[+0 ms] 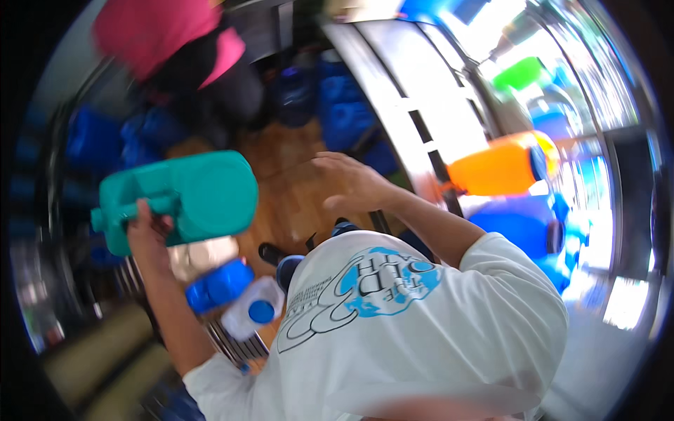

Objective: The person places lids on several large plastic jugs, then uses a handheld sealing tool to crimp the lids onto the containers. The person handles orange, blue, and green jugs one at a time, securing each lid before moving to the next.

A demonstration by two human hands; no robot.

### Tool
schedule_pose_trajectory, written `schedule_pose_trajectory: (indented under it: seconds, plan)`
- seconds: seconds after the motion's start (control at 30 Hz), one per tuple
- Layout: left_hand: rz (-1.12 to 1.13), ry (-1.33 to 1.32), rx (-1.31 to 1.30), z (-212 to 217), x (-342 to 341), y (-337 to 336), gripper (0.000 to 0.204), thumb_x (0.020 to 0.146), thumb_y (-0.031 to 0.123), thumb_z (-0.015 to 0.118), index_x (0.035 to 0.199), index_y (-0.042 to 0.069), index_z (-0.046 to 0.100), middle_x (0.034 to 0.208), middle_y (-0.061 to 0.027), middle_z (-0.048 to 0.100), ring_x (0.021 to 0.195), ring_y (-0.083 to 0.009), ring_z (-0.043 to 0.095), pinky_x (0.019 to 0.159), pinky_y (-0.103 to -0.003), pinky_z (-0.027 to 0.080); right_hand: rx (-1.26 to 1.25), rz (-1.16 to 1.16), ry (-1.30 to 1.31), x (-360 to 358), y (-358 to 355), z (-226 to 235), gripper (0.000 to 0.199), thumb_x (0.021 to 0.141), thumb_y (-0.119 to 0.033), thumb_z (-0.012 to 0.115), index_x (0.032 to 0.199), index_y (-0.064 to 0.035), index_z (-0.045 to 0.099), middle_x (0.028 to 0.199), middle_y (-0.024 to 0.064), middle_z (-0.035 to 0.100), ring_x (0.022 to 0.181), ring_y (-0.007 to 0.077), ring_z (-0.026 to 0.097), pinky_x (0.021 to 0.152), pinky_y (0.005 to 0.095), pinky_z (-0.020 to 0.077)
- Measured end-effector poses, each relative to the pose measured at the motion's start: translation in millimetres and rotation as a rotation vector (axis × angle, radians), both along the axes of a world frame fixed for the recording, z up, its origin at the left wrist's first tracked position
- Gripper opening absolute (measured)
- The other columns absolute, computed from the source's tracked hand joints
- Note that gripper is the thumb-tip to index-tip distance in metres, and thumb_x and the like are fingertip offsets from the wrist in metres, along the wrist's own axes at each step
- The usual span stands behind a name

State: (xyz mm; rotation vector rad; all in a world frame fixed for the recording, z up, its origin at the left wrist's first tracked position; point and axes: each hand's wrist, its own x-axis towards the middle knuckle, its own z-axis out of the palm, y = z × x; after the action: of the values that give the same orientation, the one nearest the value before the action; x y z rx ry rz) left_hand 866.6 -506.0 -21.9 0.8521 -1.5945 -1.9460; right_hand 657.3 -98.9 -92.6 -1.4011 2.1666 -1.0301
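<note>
- Left hand [147, 235] holds teal jug [216, 189] by its side handle; fingers [143, 209] curled round the grip, thumb side partly hidden.
- Teal jug held up off the wooden floor [281, 203], on person's left, turned sideways: narrow neck points left, broad end points right.
- Right hand [357, 184] holds nothing, above the floor in front of the body; its fingers stretched out leftward, thumb apart from them.
- Right hand well apart from teal jug.
- Below teal jug, near the left forearm: beige container [203, 257], blue container [221, 285], whitish translucent jug [242, 309] with round blue cap.
- Right side: orange jug [491, 170], large blue jug [516, 219] just beside it, bright green container [518, 74] farther up.
- Top left: another person in a pink top [158, 35], blurred.
- Dark blue containers [344, 105] top middle, probably jugs too, but too blurred to be sure.
- Wearer: white T-shirt [449, 330], blue-and-black print.
</note>
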Motion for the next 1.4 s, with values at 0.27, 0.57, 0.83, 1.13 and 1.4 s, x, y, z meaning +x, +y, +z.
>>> schedule_pose_trajectory:
  seconds: [0.27,0.57,0.83,1.13,1.4]
  plan:
    - [-0.680,0.102,0.024,-9.5,-291.6,251.5,0.036,0.095,0.033,0.073,0.115,0.005,0.063,0.090,-0.0047,0.069,0.066,-0.0119,0.065,0.062,-0.026,0.056,-0.190,-0.717,-0.073,-50.5,143.3,54.0,0.091,0.088,-0.049,0.071,0.155,-0.0046,0.029,0.156,0.0256,0.033,0.146,0.0407,0.031,0.120,0.0475,0.0268]
    - [-1.076,0.139,0.122,10.3,-551.5,423.5,0.034,0.092,0.035,0.075,0.105,0.006,0.065,0.085,-0.0021,0.066,0.065,-0.0119,0.065,0.062,-0.026,0.058,0.506,-1.075,0.419,-215.2,219.4,130.7,0.097,0.075,-0.044,0.076,0.155,-0.0115,0.032,0.156,0.0280,0.032,0.143,0.0459,0.036,0.112,0.0568,0.0376]
    - [-1.175,-0.002,0.127,-5.4,-716.7,442.2,0.033,0.084,0.034,0.083,0.089,0.004,0.069,0.079,-0.0065,0.068,0.057,-0.0152,0.066,0.049,-0.028,0.057,0.995,-1.104,0.217,-362.3,150.9,161.3,0.112,0.063,-0.042,0.085,0.157,-0.0190,0.030,0.156,0.0294,0.031,0.141,0.0487,0.037,0.106,0.0635,0.0404]
    - [-1.436,-0.010,-0.045,-13.0,-812.4,463.2,0.042,0.078,0.040,0.084,0.091,0.003,0.068,0.078,-0.0071,0.067,0.057,-0.0149,0.065,0.052,-0.028,0.058,0.549,-1.012,0.091,-415.1,214.0,178.6,0.073,0.077,-0.013,0.070,0.147,-0.0146,0.048,0.145,0.0200,0.053,0.129,0.0356,0.055,0.106,0.0451,0.0475]
    - [-1.482,0.150,-0.340,-13.5,-865.2,496.8,0.055,0.072,0.051,0.086,0.092,0.004,0.067,0.079,-0.0049,0.066,0.057,-0.0122,0.063,0.056,-0.025,0.055,0.188,-1.809,0.105,-407.2,359.8,-37.9,0.033,0.086,-0.016,0.064,0.118,-0.0139,0.071,0.107,0.0159,0.071,0.102,0.0326,0.069,0.093,0.0414,0.0539]
